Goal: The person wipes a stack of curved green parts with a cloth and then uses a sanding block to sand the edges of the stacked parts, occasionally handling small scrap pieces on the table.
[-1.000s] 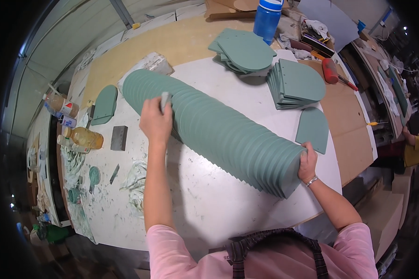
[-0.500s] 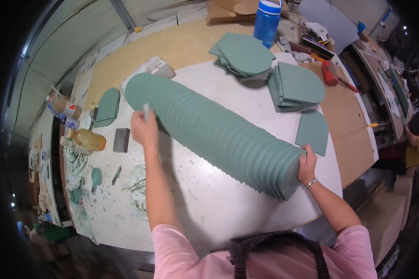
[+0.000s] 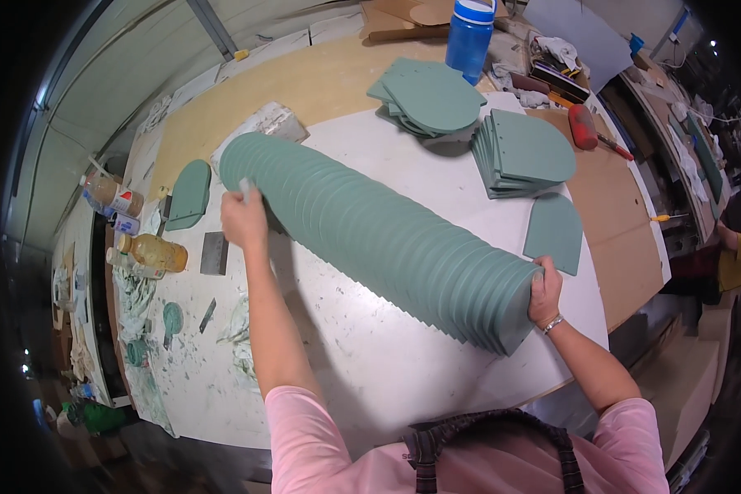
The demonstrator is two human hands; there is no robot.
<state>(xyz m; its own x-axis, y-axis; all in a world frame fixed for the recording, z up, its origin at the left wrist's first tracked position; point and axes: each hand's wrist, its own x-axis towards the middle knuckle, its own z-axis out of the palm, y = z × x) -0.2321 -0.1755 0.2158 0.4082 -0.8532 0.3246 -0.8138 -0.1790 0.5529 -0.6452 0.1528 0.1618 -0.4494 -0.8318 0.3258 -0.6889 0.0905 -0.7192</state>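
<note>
A long row of overlapping green round-ended panels runs slantwise across the white table, from far left to near right. My left hand is closed at the row's far left end, pinching a small pale piece whose kind I cannot make out. At the near right end my right hand grips the last panel, thumb on its outer face and the other fingers mostly hidden behind the edge. A wrapped white block lies behind the row's far end.
Green panels are stacked in a fanned pile and a neater pile, with single panels lying apart. A blue bottle, a red mallet, a dark grey block, a yellowish bottle and a stained rag surround the row.
My left hand has shifted slightly left, still pinching the small pale piece. My right hand keeps its grip on the end panel, and the row lies much as before.
</note>
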